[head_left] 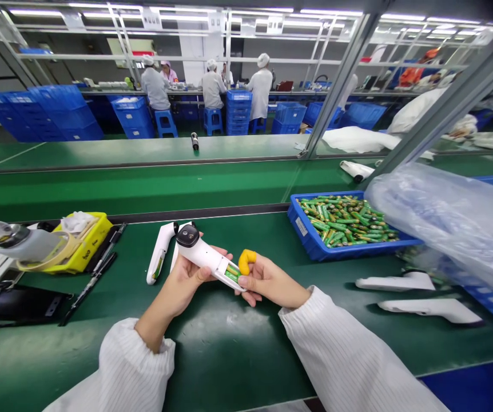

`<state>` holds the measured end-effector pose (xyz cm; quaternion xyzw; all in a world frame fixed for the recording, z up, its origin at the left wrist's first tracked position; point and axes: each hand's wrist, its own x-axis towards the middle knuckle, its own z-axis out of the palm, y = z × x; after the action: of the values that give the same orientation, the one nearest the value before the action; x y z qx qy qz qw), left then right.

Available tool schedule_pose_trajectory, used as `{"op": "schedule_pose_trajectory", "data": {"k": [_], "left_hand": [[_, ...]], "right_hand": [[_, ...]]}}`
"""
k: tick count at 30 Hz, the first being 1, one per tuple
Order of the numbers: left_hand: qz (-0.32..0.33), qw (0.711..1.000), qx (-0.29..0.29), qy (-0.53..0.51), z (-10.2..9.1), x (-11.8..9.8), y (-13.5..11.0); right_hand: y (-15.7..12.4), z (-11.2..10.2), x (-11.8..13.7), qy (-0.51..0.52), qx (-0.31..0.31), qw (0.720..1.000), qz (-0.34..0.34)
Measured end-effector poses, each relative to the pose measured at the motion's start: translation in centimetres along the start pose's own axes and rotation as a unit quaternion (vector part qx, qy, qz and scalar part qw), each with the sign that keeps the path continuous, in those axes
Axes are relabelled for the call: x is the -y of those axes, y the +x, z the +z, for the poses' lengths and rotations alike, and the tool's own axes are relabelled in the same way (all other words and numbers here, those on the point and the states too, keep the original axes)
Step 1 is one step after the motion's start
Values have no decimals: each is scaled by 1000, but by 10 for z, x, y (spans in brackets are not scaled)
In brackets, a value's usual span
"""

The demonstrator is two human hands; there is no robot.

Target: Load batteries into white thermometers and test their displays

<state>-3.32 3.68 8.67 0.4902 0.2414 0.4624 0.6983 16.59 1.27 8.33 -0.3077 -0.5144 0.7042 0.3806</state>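
Observation:
My left hand (182, 280) is wrapped round a white handheld device (206, 256) with a dark round head, held over the green table. Its handle end is open and shows green batteries (231, 272) inside. My right hand (267, 280), with a yellow cot on the index fingertip (246, 260), pinches that open end at the batteries. A second white device (157, 253) lies on the table just left of my left hand.
A blue tray (315, 243) of green batteries sits to the right, beside a clear plastic bag (452, 217). Two white device shells (401, 281) lie at right. A yellow box (86, 246), tape and pens are at left. Other workers sit far behind.

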Motion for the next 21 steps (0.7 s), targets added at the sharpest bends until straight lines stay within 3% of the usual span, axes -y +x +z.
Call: {"op": "schedule_pose_trajectory", "data": {"k": [6,14,21], "left_hand": [[-10,1000,-13,12,9,-6,0],[-56,998,-32,0,7,7,4],[-93,993,-68,-1,18,4,2]], "right_hand": [[2,9,-4,-4,-54,999,3],[7,20,-17,-6,-129,991,16],[5,26,-21,-70,-84,994,-13]]}}
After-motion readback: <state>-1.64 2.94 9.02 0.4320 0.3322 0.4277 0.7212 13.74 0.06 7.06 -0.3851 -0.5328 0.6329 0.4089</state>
